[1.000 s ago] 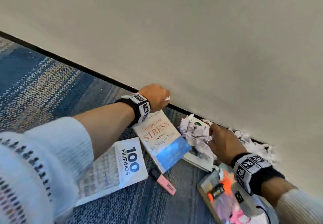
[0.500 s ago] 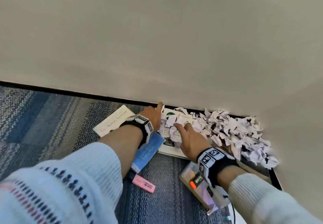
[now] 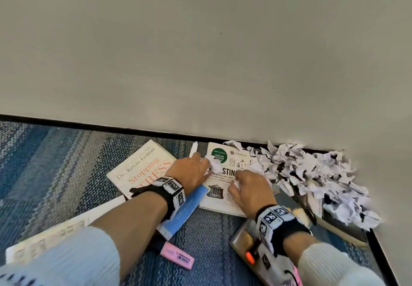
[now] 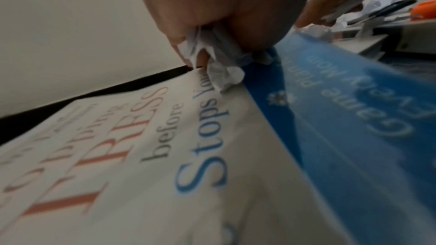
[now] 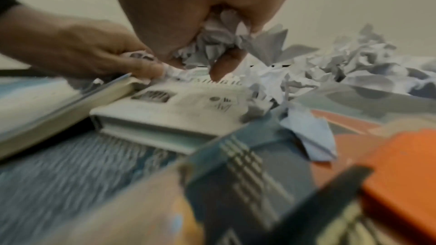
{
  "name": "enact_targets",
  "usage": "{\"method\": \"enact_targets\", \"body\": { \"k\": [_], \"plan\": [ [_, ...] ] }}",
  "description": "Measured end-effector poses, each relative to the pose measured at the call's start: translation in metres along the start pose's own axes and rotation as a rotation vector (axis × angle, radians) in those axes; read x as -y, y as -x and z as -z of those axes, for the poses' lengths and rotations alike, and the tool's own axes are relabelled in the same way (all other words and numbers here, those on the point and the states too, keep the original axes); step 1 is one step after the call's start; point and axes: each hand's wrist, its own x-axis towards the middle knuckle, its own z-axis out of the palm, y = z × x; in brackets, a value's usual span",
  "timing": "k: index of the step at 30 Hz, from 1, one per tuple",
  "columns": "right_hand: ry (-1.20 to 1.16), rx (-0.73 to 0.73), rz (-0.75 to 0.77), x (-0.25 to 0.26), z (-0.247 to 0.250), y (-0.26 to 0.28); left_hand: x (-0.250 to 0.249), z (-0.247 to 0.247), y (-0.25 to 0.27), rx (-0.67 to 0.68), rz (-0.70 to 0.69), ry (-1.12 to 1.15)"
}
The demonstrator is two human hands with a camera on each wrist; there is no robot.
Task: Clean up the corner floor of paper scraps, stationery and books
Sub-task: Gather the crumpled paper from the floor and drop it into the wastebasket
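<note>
Blue carpet (image 3: 66, 163) in a wall corner carries a pink highlighter (image 3: 178, 255) nearest, then books. Left hand (image 3: 189, 174) and right hand (image 3: 249, 187) each clutch crumpled scraps over the white book (image 3: 225, 165); the scrap pile (image 3: 312, 174) lies beyond. Gathering is underway; next comes scooping more.

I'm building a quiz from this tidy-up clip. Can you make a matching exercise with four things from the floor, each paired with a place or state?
Things
1. pink highlighter
2. stress book
3. paper scrap pile
4. left hand

Places or states
A. heaped in the wall corner
B. clutching crumpled paper
C. alone on the carpet, nearest the person
D. flat under the left wrist

Pairs: 1-C, 2-D, 3-A, 4-B
</note>
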Motion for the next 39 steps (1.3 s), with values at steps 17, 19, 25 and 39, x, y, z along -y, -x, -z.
{"method": "enact_targets", "body": {
  "k": [17,19,25,39],
  "plan": [
    [-0.346,0.102,-0.426,-0.048,0.005,-0.005,-0.05,-0.003,-0.032,-0.09,-0.219,-0.083],
    [-0.308,0.051,-0.377,-0.051,0.004,-0.006,-0.055,-0.004,-0.035,-0.091,-0.214,-0.058],
    [-0.172,-0.126,-0.325,-0.068,0.018,-0.024,-0.062,-0.006,-0.048,-0.017,-0.229,-0.027],
    [0.09,0.181,0.008,-0.082,-0.001,-0.025,-0.089,-0.009,-0.065,0.005,-0.161,0.089]
  ]
}}
